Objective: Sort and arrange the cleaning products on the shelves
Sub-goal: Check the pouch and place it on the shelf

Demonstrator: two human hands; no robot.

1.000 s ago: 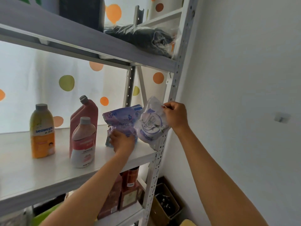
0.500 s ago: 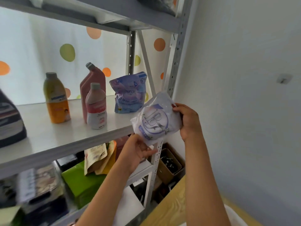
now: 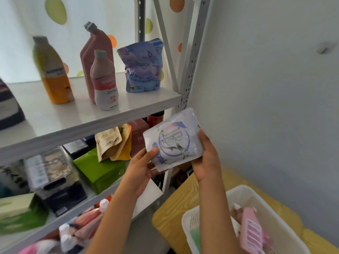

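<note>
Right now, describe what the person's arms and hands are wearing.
Nothing shows on either: the left hand and right hand are bare, with no gloves, rings, watch or bracelets visible. Both forearms are uncovered down to the picture's bottom edge; no sleeve comes into view.

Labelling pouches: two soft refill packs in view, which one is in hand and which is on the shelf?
The white pouch with the round blue logo is held by both hands, left and right, below the shelf. The purple-blue pouch stands on it, untouched.

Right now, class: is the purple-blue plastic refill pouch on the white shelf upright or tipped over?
Upright: the purple-blue plastic refill pouch stands on its base on the white shelf.
</note>
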